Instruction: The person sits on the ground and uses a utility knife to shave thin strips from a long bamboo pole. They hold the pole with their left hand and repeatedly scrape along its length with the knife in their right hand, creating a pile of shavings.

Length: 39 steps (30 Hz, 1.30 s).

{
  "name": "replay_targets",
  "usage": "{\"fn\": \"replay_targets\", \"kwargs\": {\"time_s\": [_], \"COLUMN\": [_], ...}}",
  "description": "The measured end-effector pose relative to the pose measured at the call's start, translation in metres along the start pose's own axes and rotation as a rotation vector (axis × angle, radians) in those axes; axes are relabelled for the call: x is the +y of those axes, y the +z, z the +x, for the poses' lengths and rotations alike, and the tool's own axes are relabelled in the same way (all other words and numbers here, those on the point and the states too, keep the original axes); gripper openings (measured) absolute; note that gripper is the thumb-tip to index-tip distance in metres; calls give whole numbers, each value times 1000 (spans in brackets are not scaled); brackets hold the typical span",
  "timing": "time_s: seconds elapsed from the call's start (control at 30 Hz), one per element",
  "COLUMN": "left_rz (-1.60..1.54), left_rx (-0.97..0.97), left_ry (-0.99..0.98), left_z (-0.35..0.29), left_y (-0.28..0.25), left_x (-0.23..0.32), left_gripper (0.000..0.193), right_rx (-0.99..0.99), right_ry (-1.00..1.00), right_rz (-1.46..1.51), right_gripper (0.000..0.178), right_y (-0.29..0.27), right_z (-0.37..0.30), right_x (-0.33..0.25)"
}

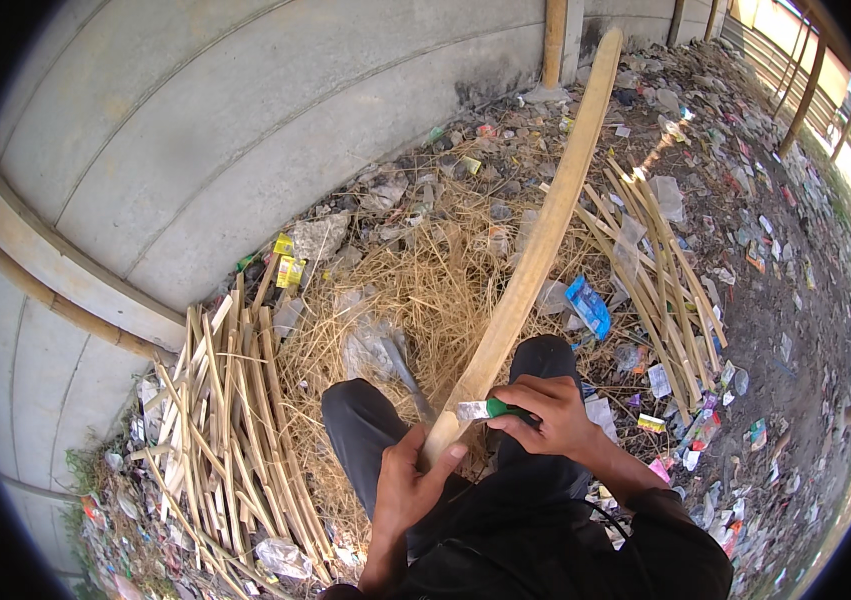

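A long, pale split bamboo strip (547, 235) slants from my lap up and away to the right. Its near end is gripped by my left hand (408, 484), with the thumb along its edge. My right hand (557, 420) is closed round the green handle of a short knife (471, 410). The knife's blade lies across the strip just beyond my left hand. Both hands are between my bent knees, and the near tip of the strip is partly hidden by my left fingers.
A pile of thin bamboo sticks (235, 440) lies at the left, and a smaller bundle of sticks (660, 275) at the right. Dry shavings (415, 280) cover the ground ahead. A grey concrete wall (275, 110) runs along the left. Plastic litter, including a blue wrapper (588, 307), is scattered about.
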<state>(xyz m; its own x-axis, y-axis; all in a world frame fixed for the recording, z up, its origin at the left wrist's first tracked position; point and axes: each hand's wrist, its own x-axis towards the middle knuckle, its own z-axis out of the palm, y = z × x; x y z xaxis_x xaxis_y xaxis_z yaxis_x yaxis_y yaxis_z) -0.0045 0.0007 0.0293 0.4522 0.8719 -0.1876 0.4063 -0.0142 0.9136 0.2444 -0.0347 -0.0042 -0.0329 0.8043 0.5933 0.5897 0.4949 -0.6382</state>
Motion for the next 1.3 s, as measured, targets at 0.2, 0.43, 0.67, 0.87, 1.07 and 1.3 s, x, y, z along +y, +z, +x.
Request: {"fn": "replay_targets", "kwargs": {"time_s": [0.2, 0.43, 0.67, 0.87, 1.07, 1.3], "left_rz": [-228, -103, 4, 46, 56, 88], "left_rx": [-91, -34, 14, 13, 12, 8], "left_ry": [45, 71, 62, 64, 84, 56], "left_z": [3, 2, 1, 0, 0, -9], "left_y": [9, 10, 9, 8, 7, 6], "left_x": [-30, -22, -13, -14, -12, -27], "left_gripper": [36, 37, 38, 38, 38, 40], "right_rx": [-4, 0, -12, 28, 3, 175], "right_ry": [-5, 13, 51, 23, 29, 72], "right_rz": [9, 35, -27, -36, -77, -193], "right_gripper": [34, 33, 29, 28, 29, 28], "right_y": [-1, 2, 5, 7, 5, -14], "right_z": [1, 1, 3, 3, 2, 9], "right_x": [-5, -7, -8, -6, -5, 12]}}
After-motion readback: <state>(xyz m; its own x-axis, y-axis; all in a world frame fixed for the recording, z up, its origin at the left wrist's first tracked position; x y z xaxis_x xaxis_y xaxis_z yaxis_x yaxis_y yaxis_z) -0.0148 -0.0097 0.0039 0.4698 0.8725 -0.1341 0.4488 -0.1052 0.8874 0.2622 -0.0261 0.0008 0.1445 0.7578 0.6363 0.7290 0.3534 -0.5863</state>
